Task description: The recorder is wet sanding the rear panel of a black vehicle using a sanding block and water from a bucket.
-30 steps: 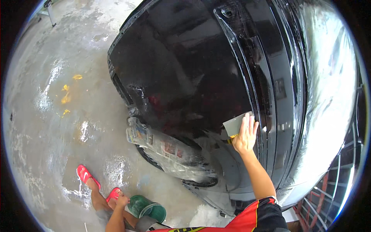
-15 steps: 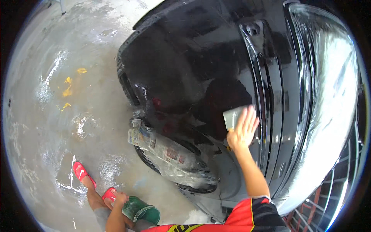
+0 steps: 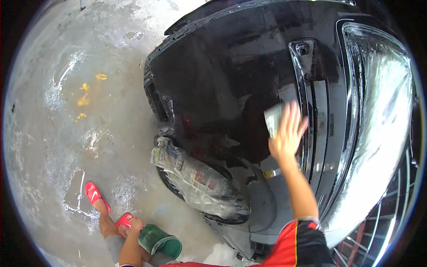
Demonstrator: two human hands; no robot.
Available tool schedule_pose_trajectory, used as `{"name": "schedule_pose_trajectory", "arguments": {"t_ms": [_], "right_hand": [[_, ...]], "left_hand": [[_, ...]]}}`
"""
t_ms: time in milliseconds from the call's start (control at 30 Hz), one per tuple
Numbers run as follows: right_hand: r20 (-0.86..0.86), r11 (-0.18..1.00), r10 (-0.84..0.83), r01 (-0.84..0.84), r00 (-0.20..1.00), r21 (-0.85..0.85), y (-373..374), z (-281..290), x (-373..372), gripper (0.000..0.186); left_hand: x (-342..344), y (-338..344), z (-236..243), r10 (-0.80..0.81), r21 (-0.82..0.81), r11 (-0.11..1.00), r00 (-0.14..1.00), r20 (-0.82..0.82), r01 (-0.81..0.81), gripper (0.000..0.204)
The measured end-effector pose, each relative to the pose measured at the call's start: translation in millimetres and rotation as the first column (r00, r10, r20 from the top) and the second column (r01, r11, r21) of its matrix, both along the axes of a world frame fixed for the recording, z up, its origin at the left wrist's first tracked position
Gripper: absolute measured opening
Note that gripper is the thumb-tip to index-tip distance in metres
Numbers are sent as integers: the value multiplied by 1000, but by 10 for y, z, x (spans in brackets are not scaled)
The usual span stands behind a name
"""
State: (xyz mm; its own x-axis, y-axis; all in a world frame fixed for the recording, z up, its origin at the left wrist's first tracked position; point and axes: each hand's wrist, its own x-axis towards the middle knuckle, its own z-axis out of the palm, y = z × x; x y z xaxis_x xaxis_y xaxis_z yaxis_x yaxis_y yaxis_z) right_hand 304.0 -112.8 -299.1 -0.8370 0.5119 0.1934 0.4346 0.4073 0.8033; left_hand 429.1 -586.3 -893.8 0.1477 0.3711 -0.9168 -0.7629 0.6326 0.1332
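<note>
My right hand (image 3: 287, 131) presses a pale square pad (image 3: 272, 119) flat against the wet black car body (image 3: 222, 80), fingers spread over it, next to a vertical trim strip. My left hand (image 3: 135, 226) hangs low by my knee and grips the green bucket (image 3: 159, 241), which is tilted with its mouth toward the right. The wheel (image 3: 200, 187) below the body panel is wrapped in newspaper and plastic film.
Wet grey concrete floor (image 3: 66, 147) spreads to the left with yellow marks and puddles. My feet in red sandals (image 3: 95, 193) stand beside the wrapped wheel. The car's glass (image 3: 378, 124) is covered with film at the right.
My right hand has slid the pad up and to the right along the black panel. The view has shifted, with the car filling more of the frame. The bucket stays in my left hand.
</note>
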Motion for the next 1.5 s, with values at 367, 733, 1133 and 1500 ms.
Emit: {"name": "schedule_pose_trajectory", "arguments": {"t_ms": [367, 733, 1133, 1500], "right_hand": [[-150, 893, 448, -448, 881, 31, 537, 42, -957, 80], [-136, 893, -417, 378, 898, -244, -603, -49, 2436, 86], [-200, 990, -89, 65, 976, -123, -824, -326, 4143, 68], [-444, 973, 212, -231, 870, 13, -611, 2, 3043, 73]], "left_hand": [[-194, -10, 144, 97, 46, 994, 988, 120, -103, 16], [-378, -342, 373, 72, 197, 975, 988, 135, -98, 22], [-2015, -1124, 410, -210, 136, 845, 555, -805, 518, 35], [-1890, 112, 246, -212, -210, -181, -247, -946, 961, 40]]}}
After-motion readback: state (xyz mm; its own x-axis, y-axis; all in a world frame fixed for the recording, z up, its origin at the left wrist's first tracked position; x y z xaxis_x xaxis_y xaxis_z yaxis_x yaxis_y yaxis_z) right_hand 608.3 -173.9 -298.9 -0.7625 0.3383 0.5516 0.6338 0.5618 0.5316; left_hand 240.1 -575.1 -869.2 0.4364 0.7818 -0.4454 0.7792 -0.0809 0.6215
